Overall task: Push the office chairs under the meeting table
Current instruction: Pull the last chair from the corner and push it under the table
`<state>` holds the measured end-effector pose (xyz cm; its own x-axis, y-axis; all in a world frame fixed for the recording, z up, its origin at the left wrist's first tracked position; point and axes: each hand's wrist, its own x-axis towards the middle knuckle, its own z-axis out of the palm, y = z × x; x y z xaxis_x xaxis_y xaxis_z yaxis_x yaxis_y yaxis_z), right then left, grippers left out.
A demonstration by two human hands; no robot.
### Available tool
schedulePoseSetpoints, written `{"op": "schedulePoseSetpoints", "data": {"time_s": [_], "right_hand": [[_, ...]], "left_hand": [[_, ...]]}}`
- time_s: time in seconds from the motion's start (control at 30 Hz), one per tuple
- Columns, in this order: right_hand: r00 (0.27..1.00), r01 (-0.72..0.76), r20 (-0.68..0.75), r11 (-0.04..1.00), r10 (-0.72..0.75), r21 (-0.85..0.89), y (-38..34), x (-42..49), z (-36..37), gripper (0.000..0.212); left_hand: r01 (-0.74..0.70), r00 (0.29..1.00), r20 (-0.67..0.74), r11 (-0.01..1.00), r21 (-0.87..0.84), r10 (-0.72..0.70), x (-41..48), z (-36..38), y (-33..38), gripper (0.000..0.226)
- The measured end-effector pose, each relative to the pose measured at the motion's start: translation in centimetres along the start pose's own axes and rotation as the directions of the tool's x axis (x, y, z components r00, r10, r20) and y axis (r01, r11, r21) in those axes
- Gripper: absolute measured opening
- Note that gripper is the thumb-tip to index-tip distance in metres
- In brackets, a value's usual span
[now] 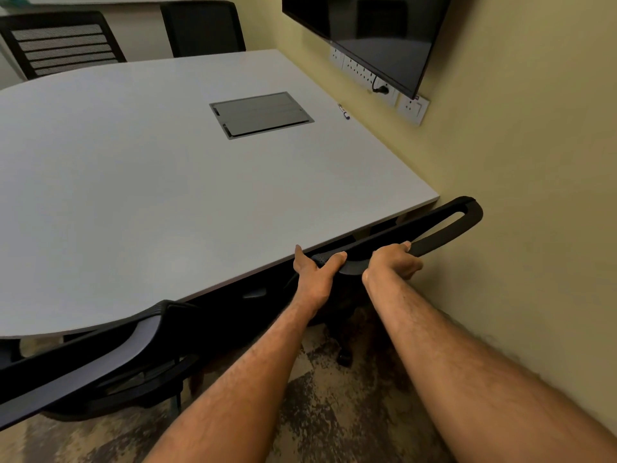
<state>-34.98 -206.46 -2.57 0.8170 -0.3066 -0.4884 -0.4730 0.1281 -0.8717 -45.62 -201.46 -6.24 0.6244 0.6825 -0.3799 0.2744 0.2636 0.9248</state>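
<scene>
The white meeting table (140,182) fills the middle of the view. A black office chair (447,225) stands at its near right corner, its backrest top touching the table edge and its seat hidden underneath. My left hand (317,269) and my right hand (394,260) both grip the top rail of that backrest, side by side. A second black chair (100,359) sits at the near left edge, its back against the table. Two more black chairs (63,45) (203,28) stand along the far side.
A yellow wall (534,195) runs close along the right, carrying a black screen (374,35) and white sockets (412,110). A grey cable hatch (262,115) is set in the tabletop. A small pen-like item (344,111) lies near the far right edge. Patterned carpet (334,412) covers the floor.
</scene>
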Motion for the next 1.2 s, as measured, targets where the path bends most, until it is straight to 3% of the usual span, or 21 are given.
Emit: {"op": "schedulePoseSetpoints", "data": {"time_s": [0.13,0.33,0.57,0.67,0.77,0.87,0.93,1.03,1.13,1.2], "right_hand": [[1.0,-0.008,0.015,1.0,0.008,-0.007,0.2,-0.3,-0.1,0.039],[0.999,0.012,0.048,0.999,-0.01,-0.031,0.1,-0.5,-1.0,0.037],[0.939,-0.023,0.324,0.962,0.113,-0.27,-0.7,1.3,-4.4,0.047],[0.851,-0.065,0.463,0.926,0.247,-0.373,-0.8,1.6,-5.9,0.054],[0.723,-0.048,0.603,0.896,0.336,-0.442,0.6,-0.4,-7.8,0.06],[0.691,-0.002,0.645,0.893,0.326,-0.45,3.6,-3.3,-9.7,0.073],[0.65,0.004,0.676,0.888,0.348,-0.461,5.6,-5.5,-10.5,0.075],[0.571,0.069,0.718,0.848,0.398,-0.525,8.0,-8.5,-11.1,0.068],[0.463,0.16,0.769,0.811,0.441,-0.562,9.7,-12.1,-10.6,0.063],[0.411,0.215,0.801,0.808,0.435,-0.548,10.4,-14.5,-9.5,0.065]], "left_hand": [[0.02,0.999,0.03,1.0,0.001,-0.02,0.1,-0.6,0.2,0.128],[-0.002,0.997,0.074,0.998,0.055,-0.002,-0.1,-0.8,-0.3,0.116],[0.036,0.999,0.027,0.996,0.087,-0.039,-2.7,-4.7,-2.4,0.146],[0.082,0.994,0.061,0.992,0.098,-0.088,-5.3,-7.9,-5.4,0.126],[0.166,0.986,-0.033,0.967,0.196,-0.162,-7.6,-12.7,-10.2,0.103],[0.255,0.963,-0.154,0.929,0.267,-0.22,-11.1,-17.6,-13.6,0.09],[0.31,0.922,-0.303,0.929,0.203,-0.242,-13.7,-20.8,-14.7,0.078],[0.336,0.786,-0.541,0.941,-0.033,-0.299,-16.8,-26.0,-15.5,0.071],[0.133,0.683,-0.649,0.93,-0.342,-0.336,-19.1,-30.8,-14.9,0.06],[-0.083,0.615,-0.696,0.848,-0.523,-0.369,-20.5,-33.4,-13.3,0.046]]}}
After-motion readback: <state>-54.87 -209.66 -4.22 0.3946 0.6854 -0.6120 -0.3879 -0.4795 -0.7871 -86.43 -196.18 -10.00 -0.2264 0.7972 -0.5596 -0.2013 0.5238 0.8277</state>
